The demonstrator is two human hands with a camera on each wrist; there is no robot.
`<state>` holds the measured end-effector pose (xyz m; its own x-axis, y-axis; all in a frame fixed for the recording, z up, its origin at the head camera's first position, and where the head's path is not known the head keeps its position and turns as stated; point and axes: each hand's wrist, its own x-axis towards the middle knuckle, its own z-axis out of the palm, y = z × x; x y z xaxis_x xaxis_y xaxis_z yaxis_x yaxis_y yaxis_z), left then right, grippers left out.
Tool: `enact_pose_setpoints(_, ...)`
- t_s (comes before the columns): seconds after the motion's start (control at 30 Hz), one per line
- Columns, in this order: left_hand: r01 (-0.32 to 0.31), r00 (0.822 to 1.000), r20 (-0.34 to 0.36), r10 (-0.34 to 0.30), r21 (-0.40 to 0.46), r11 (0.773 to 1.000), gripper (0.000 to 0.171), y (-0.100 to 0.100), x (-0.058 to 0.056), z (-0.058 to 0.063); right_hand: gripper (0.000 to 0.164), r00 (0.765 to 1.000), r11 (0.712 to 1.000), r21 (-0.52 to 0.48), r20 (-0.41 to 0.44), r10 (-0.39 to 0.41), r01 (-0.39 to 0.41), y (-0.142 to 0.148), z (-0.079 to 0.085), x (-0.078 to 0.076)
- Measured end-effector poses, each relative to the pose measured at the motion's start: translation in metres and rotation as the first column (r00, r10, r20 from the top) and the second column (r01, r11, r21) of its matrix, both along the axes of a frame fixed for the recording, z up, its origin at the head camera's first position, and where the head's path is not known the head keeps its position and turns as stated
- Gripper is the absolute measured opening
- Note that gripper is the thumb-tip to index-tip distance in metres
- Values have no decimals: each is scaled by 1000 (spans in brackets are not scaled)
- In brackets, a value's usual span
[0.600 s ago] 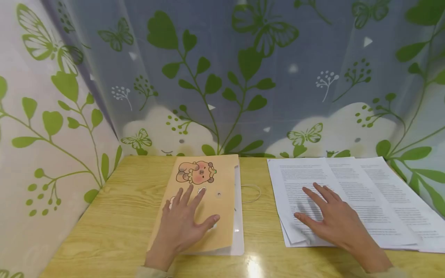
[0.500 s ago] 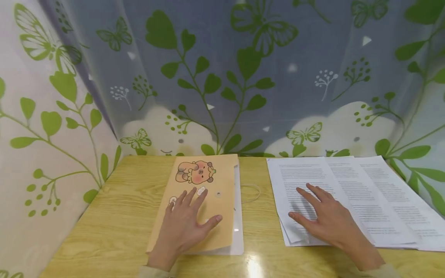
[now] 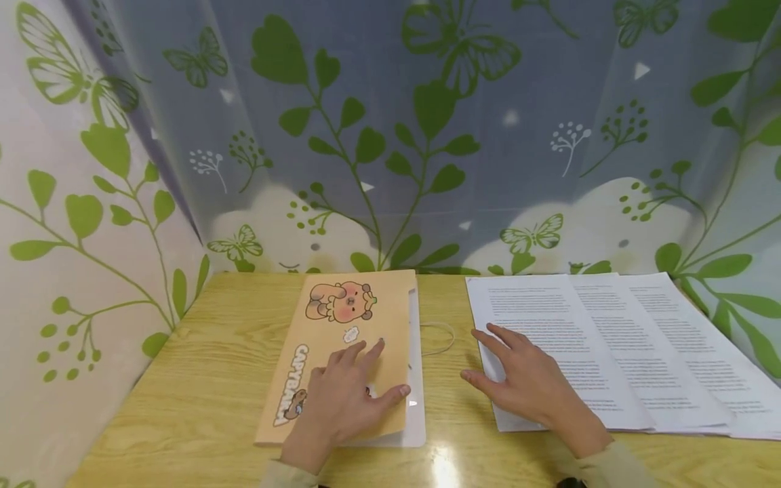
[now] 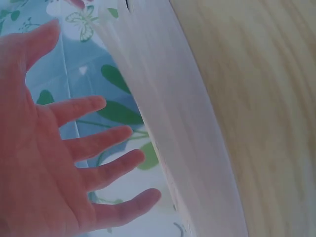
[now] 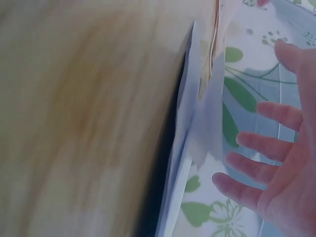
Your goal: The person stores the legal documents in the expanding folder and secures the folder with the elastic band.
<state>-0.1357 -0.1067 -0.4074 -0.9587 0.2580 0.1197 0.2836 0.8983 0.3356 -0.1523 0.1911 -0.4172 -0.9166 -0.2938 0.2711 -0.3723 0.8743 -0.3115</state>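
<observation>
An orange folder (image 3: 366,352) with a cartoon capybara print and a translucent inner sheet lies on the table. My left hand (image 3: 344,400) is over its lower part, fingers spread and holding nothing. In the left wrist view the fingers (image 4: 98,145) are apart from the folder's pale edge (image 4: 182,113). Printed paper sheets (image 3: 586,352) lie in overlapping stacks to the right. Above their left edge is my right hand (image 3: 527,376), fingers spread. The right wrist view shows these fingers (image 5: 264,143) apart from the paper edges (image 5: 185,123).
A thin cord loop (image 3: 442,339) extends from the folder's right side onto the wooden table (image 3: 189,379). Curtains (image 3: 378,135) with leaves and butterflies hang behind the table and along both sides.
My right hand has moved left, from over the printed sheets to their left edge. My left hand has shifted right and slightly down across the folder, uncovering its lettering.
</observation>
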Motion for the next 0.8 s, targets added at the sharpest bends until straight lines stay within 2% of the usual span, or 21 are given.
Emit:
enact_pose_setpoints(0.33, 14, 991, 130, -12, -16, 1000, 87, 11, -1, -3, 65, 997, 997, 0, 31, 72, -72, -19, -3, -9)
enact_pose_setpoints(0.63, 23, 979, 204, -14, -40, 999, 89, 21, 0, -3, 62, 984, 990, -4, 105, 144, -144, -37, -6, -20)
enact_pose_setpoints(0.8, 10, 972, 234, -6, -16, 1000, 88, 21, -3, -1, 62, 978, 987, 11, 135, 158, -161, -45, -3, -25)
